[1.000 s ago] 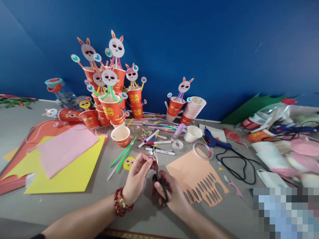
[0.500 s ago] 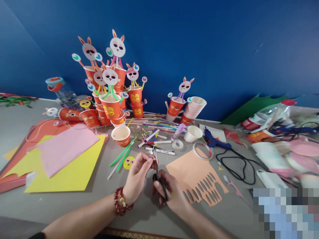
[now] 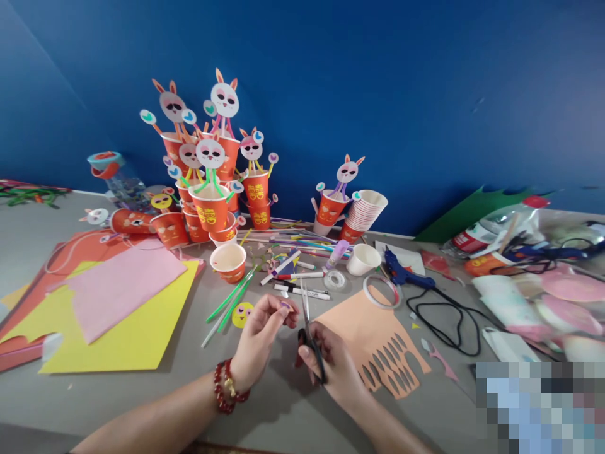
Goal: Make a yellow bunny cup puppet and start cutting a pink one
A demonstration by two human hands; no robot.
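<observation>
The small purple scrap [image 3: 285, 306] is pinched in the fingertips of the left hand [image 3: 258, 343], above the grey desk [image 3: 283, 410] and just left of the scissors [image 3: 308, 325]. The right hand [image 3: 331, 369] grips their black handles, blades up and nearly together. With so tiny a scrap and the fingers so near the blades, a snip might nick a fingertip or drop the piece; the red cups [image 3: 209, 211] behind bear a gold double-happiness character, while the white marker [image 3: 302, 292] has print too small to read.
</observation>
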